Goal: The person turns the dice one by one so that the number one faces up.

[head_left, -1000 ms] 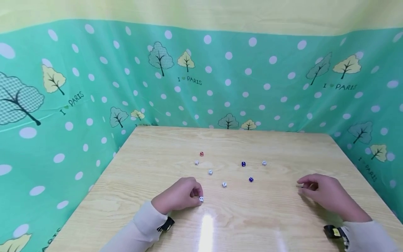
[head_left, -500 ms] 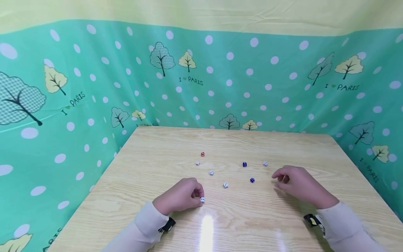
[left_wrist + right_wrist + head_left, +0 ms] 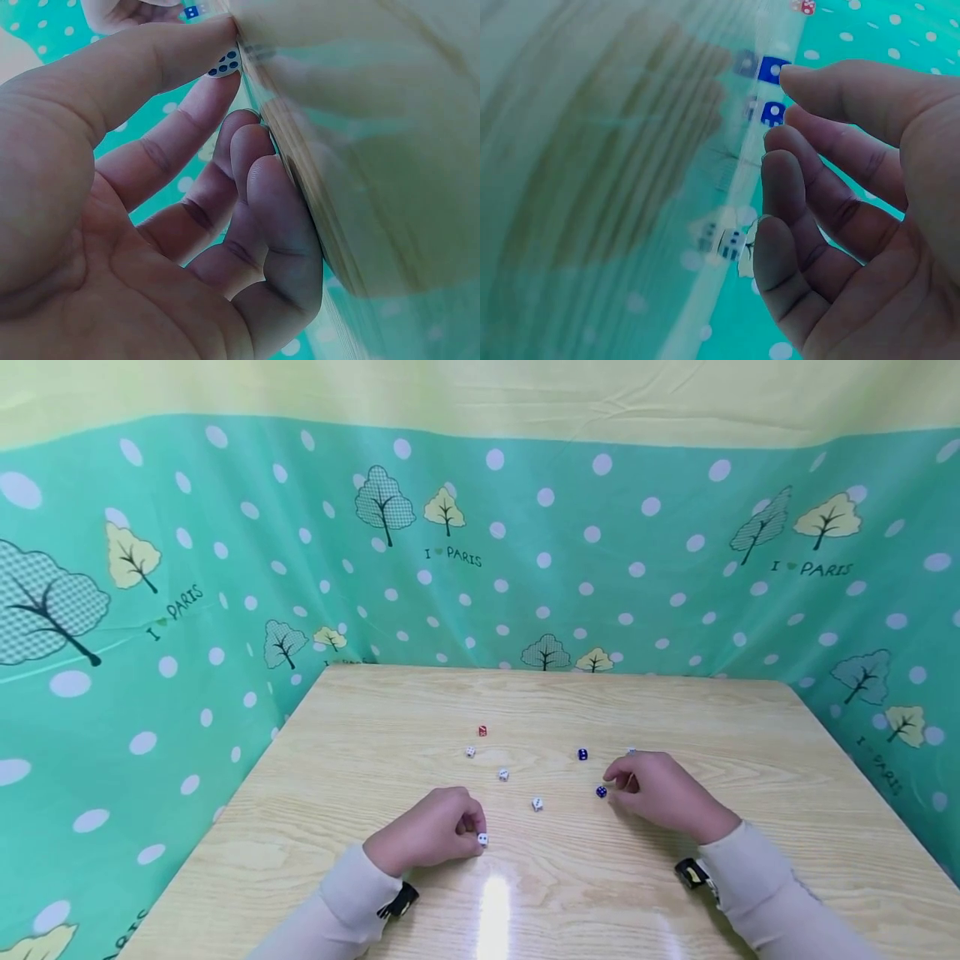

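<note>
Lower right of frame: right hand (image 3: pixel 666 789) shifted left.
We see its narrow finger gap beside blue die (image 3: pixel 602 792); left hand (image 3: pixel 427 832) pinches white die (image 3: pixel 482 839).

Behind the wood-grain tabletop (image 3: pixel 360 735) and along both its sides hangs a green polka-dot curtain (image 3: pixel 480 585) printed with trees (image 3: pixel 384 500) and "PARIS" lettering (image 3: pixel 463 557). A pale yellow band (image 3: pixel 480 397) runs high above the tabletop; white glare (image 3: pixel 493 918) streaks its near part.
</note>
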### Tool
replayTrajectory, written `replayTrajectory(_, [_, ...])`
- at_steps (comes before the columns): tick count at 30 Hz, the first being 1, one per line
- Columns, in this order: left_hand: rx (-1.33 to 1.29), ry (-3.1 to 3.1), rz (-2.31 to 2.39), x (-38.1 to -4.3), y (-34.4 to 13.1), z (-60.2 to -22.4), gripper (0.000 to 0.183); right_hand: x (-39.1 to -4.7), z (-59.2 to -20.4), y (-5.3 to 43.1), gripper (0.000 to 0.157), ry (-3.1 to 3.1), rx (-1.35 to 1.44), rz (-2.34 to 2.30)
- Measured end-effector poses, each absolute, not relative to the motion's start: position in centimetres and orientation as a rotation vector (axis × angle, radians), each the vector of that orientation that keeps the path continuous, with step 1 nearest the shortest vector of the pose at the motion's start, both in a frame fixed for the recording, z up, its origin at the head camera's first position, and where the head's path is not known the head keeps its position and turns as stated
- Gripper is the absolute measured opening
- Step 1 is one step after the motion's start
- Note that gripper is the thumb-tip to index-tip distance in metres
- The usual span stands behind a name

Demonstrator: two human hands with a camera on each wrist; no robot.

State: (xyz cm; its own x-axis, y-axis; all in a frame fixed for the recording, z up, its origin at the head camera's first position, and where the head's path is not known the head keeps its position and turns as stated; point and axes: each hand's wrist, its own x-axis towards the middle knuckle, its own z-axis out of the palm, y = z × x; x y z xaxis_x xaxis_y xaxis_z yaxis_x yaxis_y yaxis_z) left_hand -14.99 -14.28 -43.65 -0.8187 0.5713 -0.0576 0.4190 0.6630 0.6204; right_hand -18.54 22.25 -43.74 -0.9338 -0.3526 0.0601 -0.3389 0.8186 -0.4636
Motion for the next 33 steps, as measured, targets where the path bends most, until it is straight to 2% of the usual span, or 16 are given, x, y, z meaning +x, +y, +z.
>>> replayTrajectory(9, [0.797,2.633,0.902,-14.9,-14.4,-43.7,0.018,-18.8,-43.8,20.8,0.021,2.983,-0.570,-0.729])
replayTrajectory(20, [0.807,2.634,0.883,-15.1,-14.3,-43.8,0.018,-19.0,-43.8,20.5,0.012,2.976,-0.601,-0.670])
replayTrajectory(33, [0.796,2.625,0.892,-15.0,-14.3,-43.6,0.017,-18.0,-43.1,20.8,0.011,2.972,-0.619,-0.670])
